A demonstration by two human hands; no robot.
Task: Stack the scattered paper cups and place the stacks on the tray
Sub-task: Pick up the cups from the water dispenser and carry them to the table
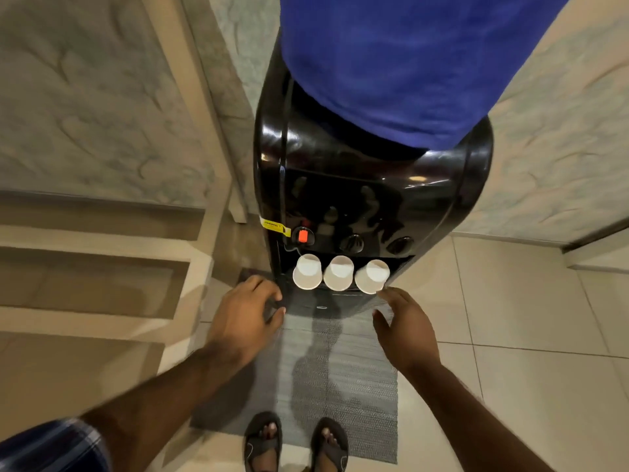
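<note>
A single head-worn wide-angle view looks steeply down and forward from standing height, close to a black water dispenser (371, 185) at 12 o'clock, with the floor mat (337, 379) straight below.

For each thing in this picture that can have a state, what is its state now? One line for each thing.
left cup: upside down, single, in the dispenser's recess
middle cup: upside down, single
right cup: upside down, tilted, single
left hand: open, empty, near the left cup
right hand: open, empty, fingertips almost at the right cup
</note>
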